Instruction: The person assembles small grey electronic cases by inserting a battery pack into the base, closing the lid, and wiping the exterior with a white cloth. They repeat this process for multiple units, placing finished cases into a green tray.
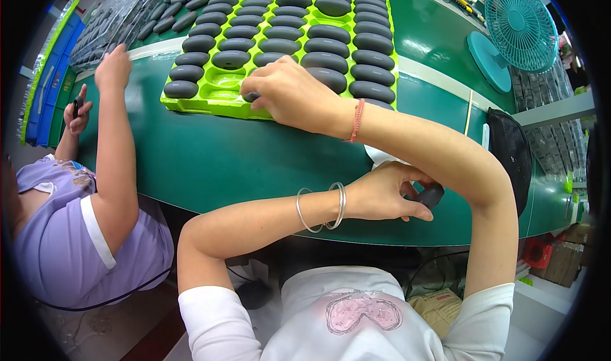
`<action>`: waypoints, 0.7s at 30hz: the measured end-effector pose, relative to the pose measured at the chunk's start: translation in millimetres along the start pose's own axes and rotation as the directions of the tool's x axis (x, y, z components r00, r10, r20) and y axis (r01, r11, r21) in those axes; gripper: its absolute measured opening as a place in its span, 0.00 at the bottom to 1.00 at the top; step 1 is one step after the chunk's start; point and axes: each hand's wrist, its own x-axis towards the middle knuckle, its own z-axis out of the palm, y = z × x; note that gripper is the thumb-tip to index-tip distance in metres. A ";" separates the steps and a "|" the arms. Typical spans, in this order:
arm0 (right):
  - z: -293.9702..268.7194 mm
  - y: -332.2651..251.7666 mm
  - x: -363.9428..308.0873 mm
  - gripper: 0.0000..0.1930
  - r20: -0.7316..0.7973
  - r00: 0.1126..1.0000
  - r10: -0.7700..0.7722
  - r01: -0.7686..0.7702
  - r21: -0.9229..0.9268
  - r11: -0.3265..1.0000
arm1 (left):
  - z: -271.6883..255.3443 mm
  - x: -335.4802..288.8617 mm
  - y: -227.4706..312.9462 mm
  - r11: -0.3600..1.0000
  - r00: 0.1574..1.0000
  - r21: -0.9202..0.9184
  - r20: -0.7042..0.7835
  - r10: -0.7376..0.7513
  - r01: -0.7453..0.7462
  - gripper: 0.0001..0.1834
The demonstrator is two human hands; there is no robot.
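Observation:
My arms are crossed over the green table. My right hand point(286, 89), wearing a coral bracelet, reaches to the near edge of a lime-green tray point(219, 108). Its fingers are closed on a dark grey oval piece point(252, 97), mostly hidden under them, at the front row. Rows of similar smooth dark ovals point(324, 62) fill the tray; beside my right hand, one pocket shows its green bottom. Lower and further right, my left hand point(394, 192), with silver bangles at the wrist, grips another dark grey oval point(431, 195) between thumb and fingers. Something white lies partly behind it.
At left, a co-worker in a lilac top point(95, 234) raises both hands near clear trays of dark ovals point(184, 20). A blue crate point(48, 100) stands beyond. A teal fan point(519, 24) is at far right, with a black bag point(509, 157) nearer the edge.

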 end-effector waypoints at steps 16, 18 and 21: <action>4.3 -15.8 -5.4 0.11 -0.099 0.986 0.133 -0.154 -0.259 0.954 | -1.3 -3.1 11.9 0.997 0.999 0.067 -0.005 -0.035 0.035 0.27; 5.0 -9.7 -7.9 0.11 -0.146 0.979 0.146 -0.167 -0.141 0.976 | -2.1 -2.6 10.8 0.996 0.999 0.078 0.009 -0.040 0.039 0.27; 5.8 -3.9 -7.0 0.08 -0.147 0.967 0.208 -0.208 0.015 0.978 | -2.8 -1.5 9.1 0.996 0.998 0.071 0.017 -0.053 0.052 0.28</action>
